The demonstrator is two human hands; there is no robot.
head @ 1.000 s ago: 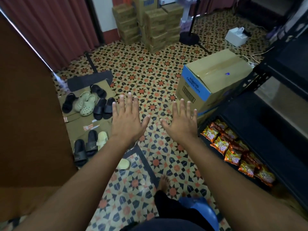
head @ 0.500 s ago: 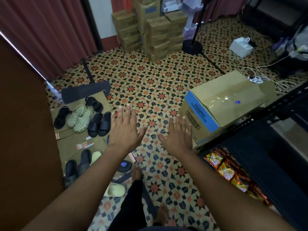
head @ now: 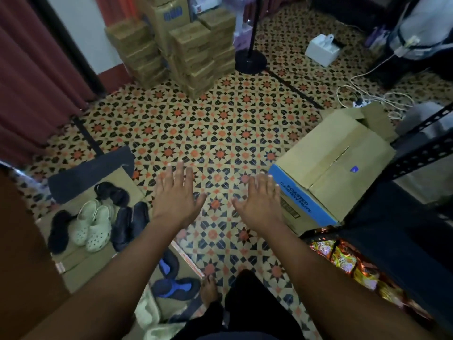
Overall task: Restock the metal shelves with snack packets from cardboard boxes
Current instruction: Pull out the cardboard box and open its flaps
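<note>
Reaching for the sealed carton beside the metal shelf, both hands empty.

The brown cardboard box with a blue printed end panel (head: 328, 177) stands on the patterned tile floor (head: 220, 123), taped shut, just beside the black metal shelf frame (head: 416, 153); orange and yellow foil snack packets (head: 343, 261) already lie on the lowest shelf, below the box. The left hand (head: 176, 195) and right hand (head: 261, 202) hover palm-down above the floor, fingers (head: 180, 170) straight and slightly spread, holding nothing; the right hand's fingertips lie near the box's blue edge, though contact cannot be told. The step is best done, in judgement, by taking the box at opposite sides, turning its taped seam upward and toward the shelf, and splitting the tape before lifting packets out.
</note>
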